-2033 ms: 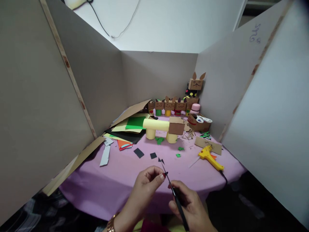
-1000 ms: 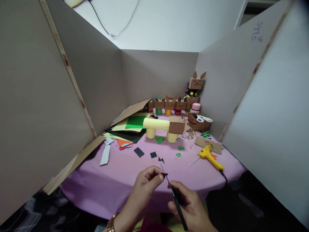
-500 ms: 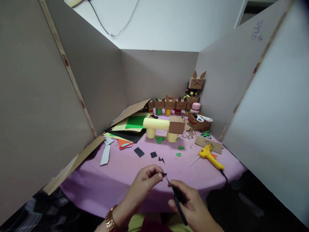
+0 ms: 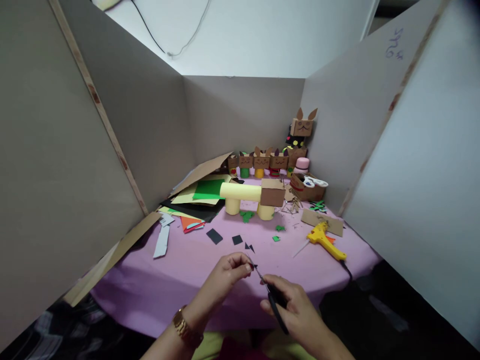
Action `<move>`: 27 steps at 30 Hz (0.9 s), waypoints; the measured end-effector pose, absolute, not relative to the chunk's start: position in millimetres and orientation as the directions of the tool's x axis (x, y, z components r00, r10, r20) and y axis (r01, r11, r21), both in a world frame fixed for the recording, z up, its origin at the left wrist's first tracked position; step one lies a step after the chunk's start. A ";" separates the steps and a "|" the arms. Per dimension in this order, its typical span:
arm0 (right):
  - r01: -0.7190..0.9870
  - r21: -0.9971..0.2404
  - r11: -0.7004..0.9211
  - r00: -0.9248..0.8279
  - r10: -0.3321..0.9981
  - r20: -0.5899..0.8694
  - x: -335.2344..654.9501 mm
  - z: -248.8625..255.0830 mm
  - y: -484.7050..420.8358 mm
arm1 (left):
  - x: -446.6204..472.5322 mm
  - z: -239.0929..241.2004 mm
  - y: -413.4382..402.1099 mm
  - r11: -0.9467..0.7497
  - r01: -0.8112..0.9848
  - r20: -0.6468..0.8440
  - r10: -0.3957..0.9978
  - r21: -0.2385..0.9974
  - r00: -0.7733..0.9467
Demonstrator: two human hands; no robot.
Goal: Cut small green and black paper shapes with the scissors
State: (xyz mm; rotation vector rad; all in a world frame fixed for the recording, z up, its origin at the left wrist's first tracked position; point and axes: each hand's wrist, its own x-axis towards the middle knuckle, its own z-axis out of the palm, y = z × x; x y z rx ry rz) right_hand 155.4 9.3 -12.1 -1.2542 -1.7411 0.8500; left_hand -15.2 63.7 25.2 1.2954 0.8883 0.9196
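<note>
My right hand is closed around the black handles of a pair of scissors, whose thin blades point up and left. Pinched between the fingertips of my left hand is a small dark paper piece, mostly hidden by the fingers and blades. The blades meet or cross this piece; I cannot tell whether they are parted. Just beyond lie small black paper triangles, a black square and a black rectangle. Behind them stands a pale yellow tube figure with a brown cardboard box head.
A yellow glue gun lies at the right near a cardboard strip. Coloured paper sheets are stacked at the left. Cardboard animal figures line the back. White-handled scissors rest on a small box. Tall panels enclose the purple-covered table.
The view has shifted slightly. Both hands stay close together, with the scissors still at the small dark paper piece. Nothing on the table has visibly moved.
</note>
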 end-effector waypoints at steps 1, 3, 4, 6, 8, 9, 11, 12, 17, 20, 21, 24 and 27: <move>0.413 -0.867 0.278 -0.178 0.959 0.222 155.6 -12.7 9.8 | -15.5 23.6 65.5 0.057 -0.057 -0.030 0.920 0.997 0.392; 0.424 -0.864 0.271 -0.178 0.961 0.214 155.9 -13.7 10.9 | -16.1 21.2 68.8 0.073 -0.058 -0.043 0.913 0.996 0.407; 0.429 -0.863 0.267 -0.178 0.962 0.209 156.0 -14.3 11.6 | -16.1 20.2 70.4 0.082 -0.061 -0.050 0.910 0.995 0.412; 0.429 -0.866 0.258 -0.178 0.964 0.199 156.1 -16.2 13.4 | -15.4 17.6 73.4 0.101 -0.073 -0.062 0.906 0.992 0.419; 0.417 -0.873 0.253 -0.175 0.965 0.196 156.0 -19.2 15.4 | -13.7 13.9 76.4 0.124 -0.092 -0.074 0.904 0.988 0.420; 0.407 -0.878 0.253 -0.171 0.965 0.199 155.8 -20.9 16.3 | -12.7 11.6 77.9 0.138 -0.103 -0.082 0.903 0.985 0.421; 0.386 -0.887 0.254 -0.162 0.965 0.206 155.6 -23.9 17.9 | -10.7 6.8 80.8 0.169 -0.124 -0.101 0.900 0.978 0.425; 0.377 -0.890 0.255 -0.157 0.965 0.210 155.6 -24.8 18.5 | -10.0 4.6 82.1 0.184 -0.134 -0.111 0.897 0.974 0.428; 0.385 -0.886 0.260 -0.151 0.964 0.217 156.6 -23.8 20.8 | -9.2 -2.5 87.9 0.242 -0.174 -0.140 0.879 0.955 0.455; 0.398 -0.883 0.247 -0.157 0.967 0.200 156.6 -24.1 23.3 | -8.4 -6.2 91.6 0.262 -0.197 -0.147 0.875 0.945 0.461; 0.400 -0.884 0.242 -0.155 0.968 0.195 156.3 -24.7 24.2 | -7.8 -8.0 93.1 0.266 -0.206 -0.147 0.875 0.942 0.461; 0.403 -0.886 0.228 -0.135 0.973 0.189 154.3 -25.6 26.6 | -4.9 -14.3 98.9 0.265 -0.237 -0.133 0.879 0.935 0.458; 0.436 -0.873 0.220 -0.100 0.976 0.195 151.8 -22.4 28.8 | -1.5 -20.2 105.7 0.251 -0.265 -0.106 0.880 0.931 0.463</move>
